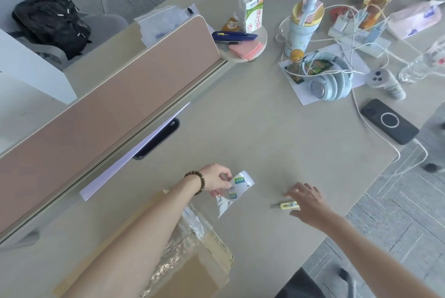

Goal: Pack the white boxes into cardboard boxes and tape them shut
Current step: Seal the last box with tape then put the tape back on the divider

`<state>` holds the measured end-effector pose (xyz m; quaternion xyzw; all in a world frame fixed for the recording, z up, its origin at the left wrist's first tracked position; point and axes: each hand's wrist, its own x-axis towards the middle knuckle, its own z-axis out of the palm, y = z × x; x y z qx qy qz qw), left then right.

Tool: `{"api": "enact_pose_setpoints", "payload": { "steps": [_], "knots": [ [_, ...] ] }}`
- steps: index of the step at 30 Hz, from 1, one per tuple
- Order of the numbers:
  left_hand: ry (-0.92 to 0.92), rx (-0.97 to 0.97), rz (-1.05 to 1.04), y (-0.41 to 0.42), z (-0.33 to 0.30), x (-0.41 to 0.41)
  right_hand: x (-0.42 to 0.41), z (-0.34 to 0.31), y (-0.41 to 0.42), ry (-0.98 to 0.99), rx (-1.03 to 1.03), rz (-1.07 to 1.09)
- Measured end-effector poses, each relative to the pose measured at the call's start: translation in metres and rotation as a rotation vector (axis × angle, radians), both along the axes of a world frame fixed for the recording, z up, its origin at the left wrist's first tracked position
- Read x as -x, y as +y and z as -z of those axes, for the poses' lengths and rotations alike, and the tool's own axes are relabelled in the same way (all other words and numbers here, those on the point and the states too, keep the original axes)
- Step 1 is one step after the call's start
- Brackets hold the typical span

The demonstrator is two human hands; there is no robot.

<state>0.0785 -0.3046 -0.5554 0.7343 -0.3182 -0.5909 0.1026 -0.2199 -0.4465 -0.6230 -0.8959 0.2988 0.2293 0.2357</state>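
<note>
One cardboard box, taped and glossy under the left forearm, looks stiff, best held by its edges; its near end is cut off. The left hand pinches a limp plastic bag. The right hand, fingers spread, touches a small yellow cutter, partly hidden beneath them

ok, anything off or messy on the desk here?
Mostly clutter. White cables loop tangled over the headphones and power strip. A clear water bottle lies on its side. The cardboard box near the left hand carries crinkled tape. No spill visible.
</note>
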Motion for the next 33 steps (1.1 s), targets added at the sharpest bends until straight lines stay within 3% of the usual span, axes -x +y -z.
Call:
{"api": "enact_pose_setpoints", "payload": {
  "steps": [4, 7, 12, 16, 19, 21, 26, 33],
  "knots": [
    [0.026, 0.007, -0.008, 0.000, 0.009, -0.001, 0.011, 0.011, 0.006, -0.026, 0.120, -0.007],
    [0.022, 0.011, -0.019, 0.001, 0.013, -0.002, 0.008, 0.009, 0.006, 0.022, 0.055, 0.049],
    [0.008, 0.024, -0.035, -0.003, 0.012, 0.001, 0.007, 0.000, 0.008, -0.013, -0.357, 0.316],
    [-0.009, 0.022, -0.030, -0.005, 0.011, 0.001, 0.004, -0.031, 0.020, -0.153, -0.836, 0.588],
    [-0.011, 0.022, -0.021, -0.007, 0.011, 0.001, -0.005, -0.054, 0.031, -0.193, -1.012, 0.555],
    [-0.012, 0.022, -0.019, -0.008, 0.010, 0.001, -0.016, -0.066, 0.038, -0.170, -0.986, 0.518],
    [-0.040, 0.036, 0.010, -0.010, 0.009, 0.000, -0.048, -0.087, 0.062, -0.102, -0.680, 0.236],
    [-0.019, 0.027, -0.012, -0.007, 0.010, 0.001, -0.084, -0.101, 0.116, -0.314, -0.314, -0.062]
  ]
}}
